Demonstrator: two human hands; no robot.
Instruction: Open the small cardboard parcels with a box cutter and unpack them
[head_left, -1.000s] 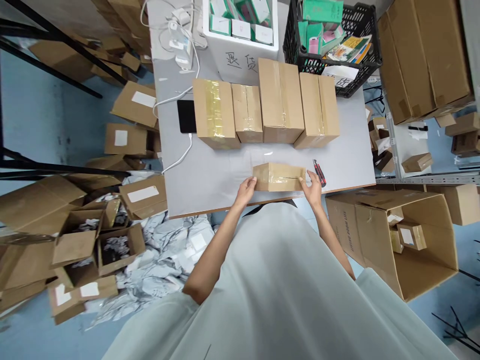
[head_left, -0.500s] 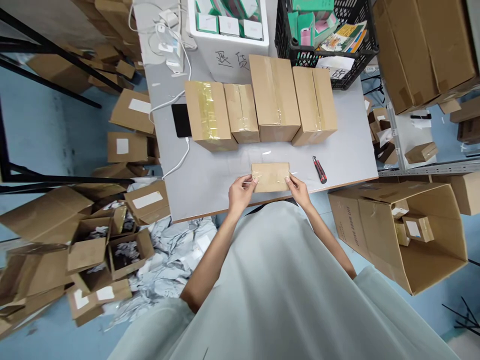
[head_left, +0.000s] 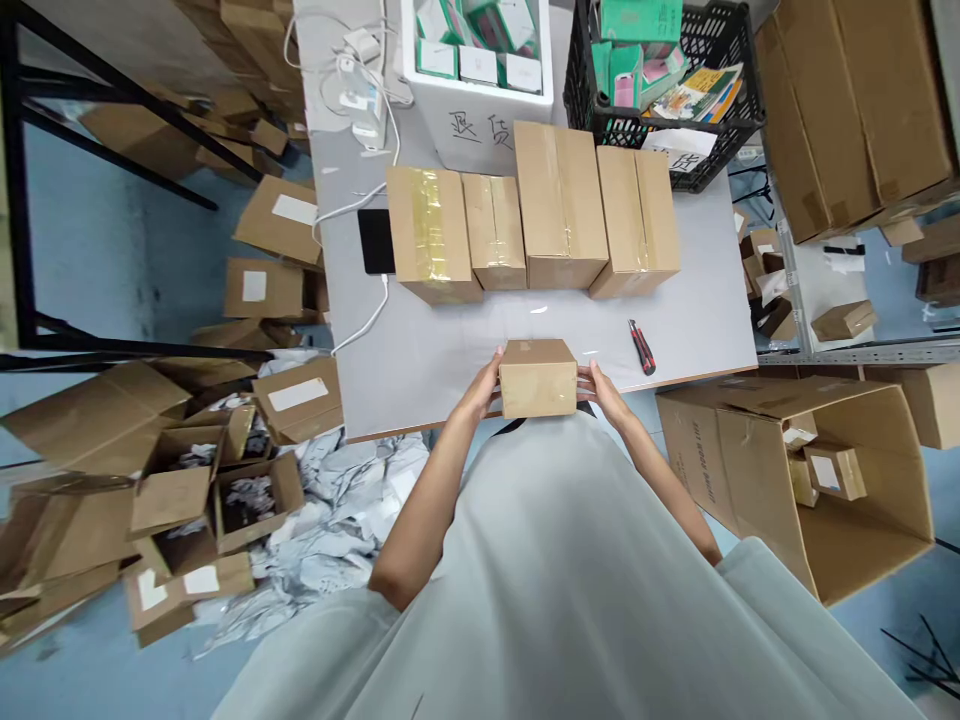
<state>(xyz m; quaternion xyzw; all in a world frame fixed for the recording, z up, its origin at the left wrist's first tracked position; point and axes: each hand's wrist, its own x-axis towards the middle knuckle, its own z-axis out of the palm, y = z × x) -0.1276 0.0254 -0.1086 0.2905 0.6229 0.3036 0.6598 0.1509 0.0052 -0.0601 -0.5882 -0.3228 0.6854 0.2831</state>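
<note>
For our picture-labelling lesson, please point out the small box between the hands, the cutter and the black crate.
Small box (head_left: pixel 538 388): head view, on its near side.
Cutter (head_left: pixel 642 347): head view, mid-handle.
Black crate (head_left: pixel 622 128): head view, on its front wall.

Small brown cardboard box (head_left: pixel 538 388), closed

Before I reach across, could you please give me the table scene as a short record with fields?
Held item: small cardboard box, between both hands at the near table edge
Left hand: at the box's left side
Right hand: fingers at the box's right side
Behind: four closed cardboard boxes in a row
Tool: red-and-black utility knife, lying right of the held box
Left of row: flat black device with a white cable
Back: white bin and black crate, both filled
Right of table: large open carton, smaller boxes inside
</note>
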